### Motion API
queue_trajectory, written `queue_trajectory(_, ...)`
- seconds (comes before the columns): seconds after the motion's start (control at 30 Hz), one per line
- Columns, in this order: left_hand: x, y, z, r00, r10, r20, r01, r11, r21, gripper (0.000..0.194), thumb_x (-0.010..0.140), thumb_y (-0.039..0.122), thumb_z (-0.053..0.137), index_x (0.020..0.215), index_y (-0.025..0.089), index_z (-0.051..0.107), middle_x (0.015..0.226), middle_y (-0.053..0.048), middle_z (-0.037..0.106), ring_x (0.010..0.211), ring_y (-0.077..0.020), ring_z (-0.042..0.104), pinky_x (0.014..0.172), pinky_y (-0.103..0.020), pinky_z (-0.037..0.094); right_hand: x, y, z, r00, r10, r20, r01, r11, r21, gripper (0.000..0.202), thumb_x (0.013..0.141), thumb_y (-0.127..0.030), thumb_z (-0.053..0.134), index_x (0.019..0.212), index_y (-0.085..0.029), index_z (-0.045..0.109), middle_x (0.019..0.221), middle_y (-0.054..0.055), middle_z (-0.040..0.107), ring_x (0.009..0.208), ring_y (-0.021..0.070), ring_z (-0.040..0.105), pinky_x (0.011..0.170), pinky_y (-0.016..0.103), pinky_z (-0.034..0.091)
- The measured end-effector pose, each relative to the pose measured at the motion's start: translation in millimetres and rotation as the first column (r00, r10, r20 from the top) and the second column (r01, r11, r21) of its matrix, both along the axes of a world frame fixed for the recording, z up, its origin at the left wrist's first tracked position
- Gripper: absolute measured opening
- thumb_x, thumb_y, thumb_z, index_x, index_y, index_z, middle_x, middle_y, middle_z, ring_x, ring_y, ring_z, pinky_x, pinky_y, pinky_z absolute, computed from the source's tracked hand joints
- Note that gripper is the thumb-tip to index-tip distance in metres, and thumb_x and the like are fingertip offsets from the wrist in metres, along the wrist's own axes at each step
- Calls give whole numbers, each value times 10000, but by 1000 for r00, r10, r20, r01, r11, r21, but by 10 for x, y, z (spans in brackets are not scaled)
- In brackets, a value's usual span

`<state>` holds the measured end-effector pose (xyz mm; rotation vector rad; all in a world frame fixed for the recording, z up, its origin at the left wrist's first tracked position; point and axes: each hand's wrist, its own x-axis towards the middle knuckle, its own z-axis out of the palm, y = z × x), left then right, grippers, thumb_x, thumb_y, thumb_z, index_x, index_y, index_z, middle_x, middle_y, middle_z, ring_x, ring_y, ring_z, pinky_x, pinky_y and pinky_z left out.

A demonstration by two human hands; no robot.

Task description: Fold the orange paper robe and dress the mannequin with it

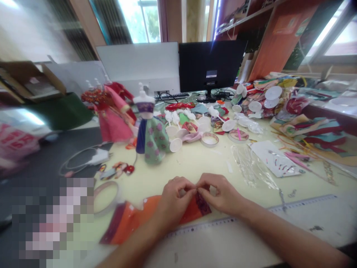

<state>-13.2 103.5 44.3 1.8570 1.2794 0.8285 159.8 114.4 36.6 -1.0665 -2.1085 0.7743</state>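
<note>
Orange fabric (pixel 136 215) has its purple end (pixel 205 206) pinched by left hand (pixel 177 193) and right hand (pixel 220 191), fingertips closed. Far left beyond them sits an open cardboard box (pixel 21 80), contents unclear.

Bright daylight, mainly from far window (pixel 149 22), blown out, & R window (pixel 338 39). Violet flare by far shelf (pixel 290 33); faint glare atop black monitor (pixel 209 63). Table (pixel 206 160) lit evenly, shadows soft. Fingers (pixel 205 196) fairly clear; edges stretched/smeared, wide-angle distort.; near-L patch (pixel 55 223) pixelated; bg hazy.
</note>
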Motion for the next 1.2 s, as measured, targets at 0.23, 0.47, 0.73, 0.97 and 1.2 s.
queue_trajectory(0.23,4,2,13,1000,-3,-1,3,1000,-8,123,774,212,529,710,193,632,718,-7,621,721,-143,534,690,-258,390,0,-9,24,1000,0,3,0,1000,18,115,758,-141,471,716,-170,573,659,9,566,597,118,497,574,237,388)
queue_trajectory(0.47,-2,6,-3,1000,-1,2,1,1000,-22,118,767,215,527,711,196,629,709,-6,615,718,-144,535,685,-256,391,3,6,14,1000,-12,18,12,1000,-5,120,760,-140,465,717,-172,573,663,8,568,599,120,498,574,235,388)
queue_trajectory(0.73,3,2,-15,1000,16,14,-16,999,-40,113,768,222,519,716,193,616,721,-8,609,720,-142,538,680,-253,400,-10,16,0,997,-71,40,71,997,-11,104,726,-119,460,673,-179,527,619,-14,535,569,109,468,538,217,358)
queue_trajectory(0.97,2,-1,-18,999,33,27,-32,998,-53,129,779,261,514,724,190,606,736,-14,611,726,-146,539,689,-254,409,38,66,-16,991,-132,23,133,991,-29,104,708,-106,456,649,-181,497,597,-28,511,552,102,448,497,204,325)
queue_trajectory(1.2,6,-1,-41,998,36,46,-34,998,-52,129,776,262,514,717,191,604,723,-9,617,712,-144,543,669,-249,406,98,172,-40,968,-251,9,251,968,-5,107,724,-165,442,657,-182,524,576,-22,511,539,109,457,467,195,328)
